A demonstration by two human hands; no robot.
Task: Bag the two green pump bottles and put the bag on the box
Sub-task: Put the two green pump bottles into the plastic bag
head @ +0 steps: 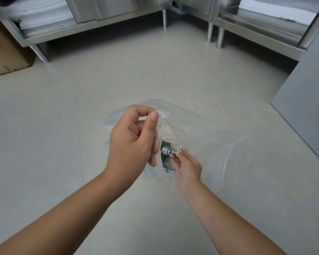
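Your left hand pinched on the clear bag's rim, right hand's grip clamped on a green pump bottle's silver pump inside.

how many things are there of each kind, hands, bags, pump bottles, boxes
hands: 2, left hand pinching the bag rim, right hand on a pump top
bag: 1, clear plastic
pump bottles: 2, one with green showing below its silver pump, the other only a pump top
box: 1, cardboard, far left
total: 6
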